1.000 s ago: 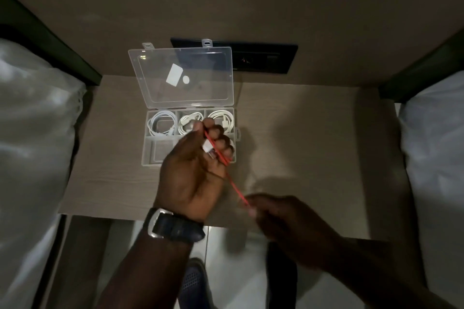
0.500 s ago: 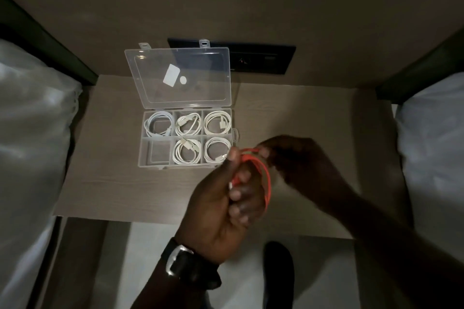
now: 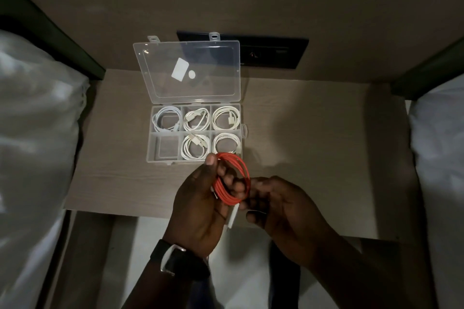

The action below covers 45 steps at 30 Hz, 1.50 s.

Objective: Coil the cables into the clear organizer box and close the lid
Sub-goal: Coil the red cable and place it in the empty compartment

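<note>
Dim room, wooden table (image 3: 313, 133)

Red cable (image 3: 233, 183) coiled; organizer box (image 3: 195, 133) open (one compartment empty).

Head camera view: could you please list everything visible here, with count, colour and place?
organizer box: one, clear, on the table, left of centre.
lid: one, clear, open, standing behind the box.
white cables: five, coiled, one per compartment; near-left compartment empty.
red cable: one, coiled, held above the table's near edge.
table: one, light wood.
socket panel: one, black, on the wall.
bedding: white, both sides.
wristwatch: one, dark, left wrist.
left hand: holds the red coil.
right hand: touching the coil's right side.
</note>
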Tool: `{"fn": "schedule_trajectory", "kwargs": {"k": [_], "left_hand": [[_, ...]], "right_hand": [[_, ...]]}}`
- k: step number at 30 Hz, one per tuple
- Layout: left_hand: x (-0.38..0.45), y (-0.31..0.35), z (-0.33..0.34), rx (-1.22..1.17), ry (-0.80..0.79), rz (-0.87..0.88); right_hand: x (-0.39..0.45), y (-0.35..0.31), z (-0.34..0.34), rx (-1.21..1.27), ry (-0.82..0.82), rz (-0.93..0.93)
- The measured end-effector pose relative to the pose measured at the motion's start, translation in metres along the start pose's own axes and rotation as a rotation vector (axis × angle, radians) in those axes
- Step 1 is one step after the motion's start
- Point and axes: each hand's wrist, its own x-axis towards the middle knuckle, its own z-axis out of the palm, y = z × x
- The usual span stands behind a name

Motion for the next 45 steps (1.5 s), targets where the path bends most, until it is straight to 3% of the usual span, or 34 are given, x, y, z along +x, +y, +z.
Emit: {"fn": "schedule_trajectory", "kwargs": {"k": [5, 9, 12, 17, 23, 27, 31, 35, 39, 45], "left_hand": [[-0.004, -0.002, -0.001, 0.229, 0.110, 0.134], [0.000, 0.003, -0.018, 0.637, 0.265, 0.330], [0.021, 0.019, -0.042, 0.680, 0.400, 0.390], [0.075, 0.052, -0.083, 0.843, 0.604, 0.630], [0.112, 0.084, -0.113, 1.084, 0.721, 0.567], [0.110, 0.079, -0.127, 1.113, 0.642, 0.452], [0.105, 0.078, -0.134, 1.183, 0.624, 0.554], [0.100, 0.078, -0.136, 1.203, 0.571, 0.678], [0.098, 0.078, -0.142, 1.292, 0.449, 0.716], [0.095, 0.079, -0.148, 1.433, 0.363, 0.768]], "right_hand": [[0.008, -0.005, 0.013, -0.099, 0.021, -0.052], [0.026, -0.013, 0.032, -0.120, 0.017, -0.145], [0.051, -0.013, 0.060, -0.195, -0.037, -0.164], [0.109, -0.001, 0.111, -0.307, 0.018, -0.171], [0.162, 0.011, 0.124, -0.413, 0.190, -0.262], [0.172, 0.022, 0.114, -0.631, 0.258, -0.304], [0.178, 0.020, 0.116, -1.041, 0.270, -0.503], [0.177, 0.019, 0.115, -1.456, 0.171, -0.779], [0.182, 0.014, 0.111, -1.842, 0.007, -0.913], [0.182, 0.006, 0.105, -2.056, -0.233, -1.049]]}}
